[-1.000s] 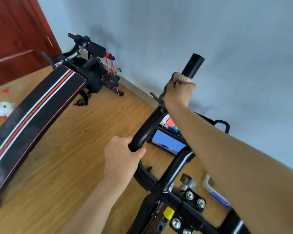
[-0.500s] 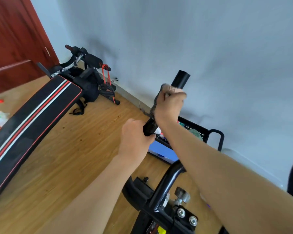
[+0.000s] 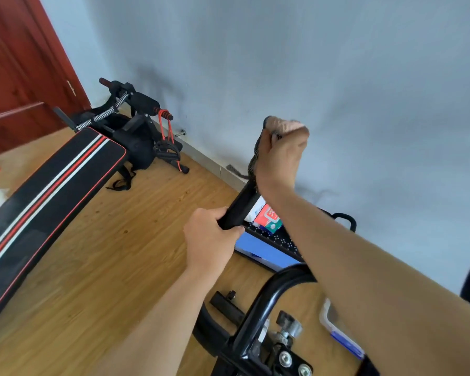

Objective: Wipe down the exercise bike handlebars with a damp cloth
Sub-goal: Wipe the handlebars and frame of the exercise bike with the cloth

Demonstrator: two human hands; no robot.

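A right hand point(image 3: 281, 156) is clutching a dark cloth point(image 3: 255, 156) over the handlebar point(image 3: 239, 204) top end near the wall point(image 3: 364, 77); the left hand point(image 3: 210, 240) is wrapping its fingers point(image 3: 215, 214) round the bar below, wooden floor point(image 3: 120, 253) lying open leftward.

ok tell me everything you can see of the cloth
The cloth is dark grey with a pale speckled weave, like a coarse rag. Only a strip shows along the left edge of the right hand, which grips it against the top of the black handlebar. A loose, frayed-looking tail sticks out leftward below the wrist. The rest is hidden under the hand, and dampness cannot be told. The left hand grips the bar lower down, apart from the cloth.
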